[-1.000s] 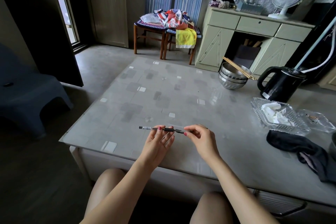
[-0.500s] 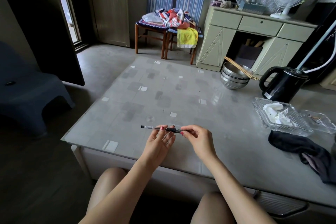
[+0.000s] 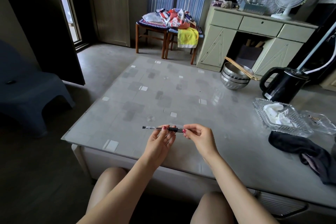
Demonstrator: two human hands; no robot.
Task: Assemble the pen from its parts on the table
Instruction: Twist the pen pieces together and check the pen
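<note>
Both hands hold a slim pen (image 3: 172, 129) level above the near edge of the grey table (image 3: 181, 96). The pen has a clear barrel with a printed label at its left end and a black ribbed grip near its right end. My left hand (image 3: 160, 143) pinches the barrel at its middle, palm up. My right hand (image 3: 198, 138) pinches the pen's right end, and its fingers hide the tip there. No loose pen parts show on the table near the hands.
Stacked steel bowls (image 3: 234, 78) with chopsticks and a black kettle (image 3: 281, 83) stand at the back right. A glass tray (image 3: 278, 116) with white tissue and a dark cloth (image 3: 305, 151) lie at the right. A blue stool (image 3: 31, 94) stands left of the table.
The hands and pen stay almost in place. My right hand's fingers have shifted slightly along the pen's right end, closer to the black grip.
</note>
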